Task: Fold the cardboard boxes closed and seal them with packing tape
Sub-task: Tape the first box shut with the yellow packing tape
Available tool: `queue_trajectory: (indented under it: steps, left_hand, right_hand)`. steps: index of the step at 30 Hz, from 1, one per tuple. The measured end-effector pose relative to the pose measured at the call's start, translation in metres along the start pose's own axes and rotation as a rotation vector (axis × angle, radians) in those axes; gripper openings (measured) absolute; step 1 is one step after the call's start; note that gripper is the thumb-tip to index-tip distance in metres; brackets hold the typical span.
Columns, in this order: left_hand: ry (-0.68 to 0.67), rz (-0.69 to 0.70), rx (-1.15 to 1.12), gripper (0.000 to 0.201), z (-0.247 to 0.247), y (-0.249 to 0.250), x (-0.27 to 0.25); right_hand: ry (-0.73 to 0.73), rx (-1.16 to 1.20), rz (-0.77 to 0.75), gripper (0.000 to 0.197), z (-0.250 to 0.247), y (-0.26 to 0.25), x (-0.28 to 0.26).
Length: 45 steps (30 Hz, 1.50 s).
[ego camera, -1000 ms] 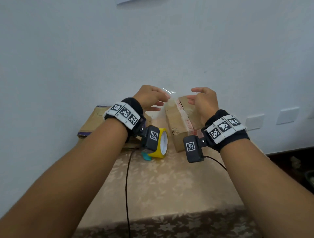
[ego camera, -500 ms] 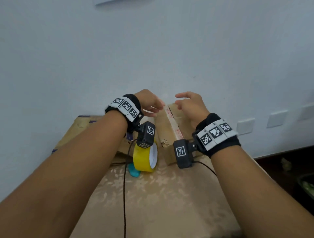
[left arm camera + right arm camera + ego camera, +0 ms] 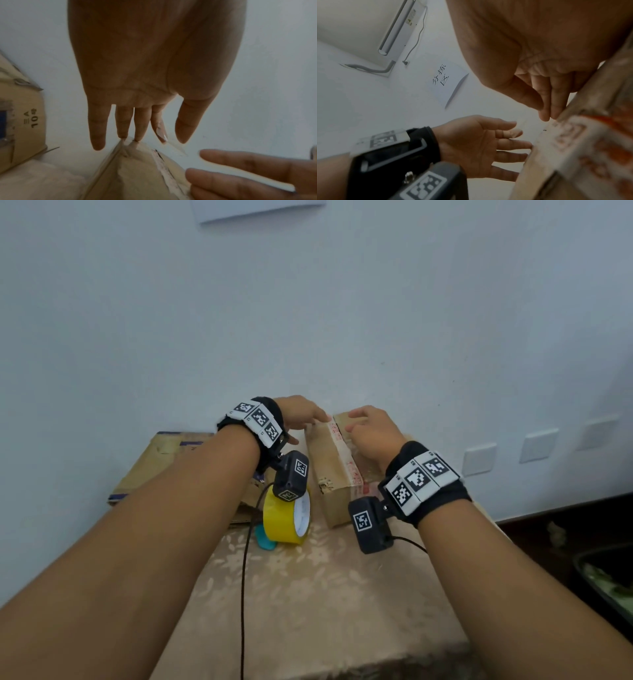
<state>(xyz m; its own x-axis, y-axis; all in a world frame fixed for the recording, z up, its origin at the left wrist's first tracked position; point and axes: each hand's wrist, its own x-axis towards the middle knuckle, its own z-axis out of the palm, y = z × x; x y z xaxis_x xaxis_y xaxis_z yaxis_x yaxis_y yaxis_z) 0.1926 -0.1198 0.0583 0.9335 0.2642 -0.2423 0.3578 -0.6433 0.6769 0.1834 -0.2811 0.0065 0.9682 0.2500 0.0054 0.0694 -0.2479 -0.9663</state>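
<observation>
At the far end of the worktop [image 3: 308,594], against the wall, both hands work on one small box [image 3: 334,470]. The left hand [image 3: 301,414] has its fingers [image 3: 122,121] straight and spread, the tips touching the box's far top corner; a clear sliver clings to the forefinger, probably tape, though I cannot be sure. The right hand [image 3: 375,433] lies on the top of the box with fingers loosely bent, and in its wrist view two fingertips [image 3: 546,115] rest side by side on the box edge; whether they pinch anything I cannot tell.

The small box looks folded shut, and a pale strip of tape [image 3: 342,446] printed in red runs along its top seam and down the near face. My reading is that the hands are pressing a fresh length down at the far end, so this box is nearly sealed. Just beside it stands the yellow tape roll [image 3: 286,522], on edge, with something teal [image 3: 265,541] touching its base. Left of that lies a larger, flatter box [image 3: 164,460] with blue marks, untouched; whether it is sealed I cannot tell.

Writing: the larger box's side reads "三A 10号" in the left wrist view. A paper sign [image 3: 448,82] on the wall reads "分拣区". The red print on the strip is too blurred to read.
</observation>
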Motion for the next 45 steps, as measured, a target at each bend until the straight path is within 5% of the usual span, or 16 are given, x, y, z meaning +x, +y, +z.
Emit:
queue_trajectory:
  steps: [13, 17, 24, 29, 45]
  left_hand:
    - [-0.096, 0.033, 0.03, 0.011, -0.008, -0.002, -0.025]
    - [-0.103, 0.027, 0.057, 0.021, -0.01, -0.003, -0.03]
    - [0.0, 0.049, 0.075, 0.009, -0.004, 0.004, -0.028]
    - [-0.003, -0.005, 0.091, 0.024, 0.008, 0.005, -0.021]
    - [0.038, -0.074, 0.058, 0.031, 0.024, 0.013, -0.019]
  right_hand:
    - [-0.058, 0.046, 0.101, 0.038, -0.025, -0.02, -0.009]
    - [-0.057, 0.003, 0.105, 0.029, -0.028, -0.027, -0.019]
    - [-0.061, 0.004, 0.105, 0.019, -0.028, -0.026, -0.022]
    - [-0.06, 0.026, 0.104, 0.013, -0.029, -0.025, -0.02]
    - [-0.059, 0.045, 0.098, 0.029, -0.028, -0.023, -0.016]
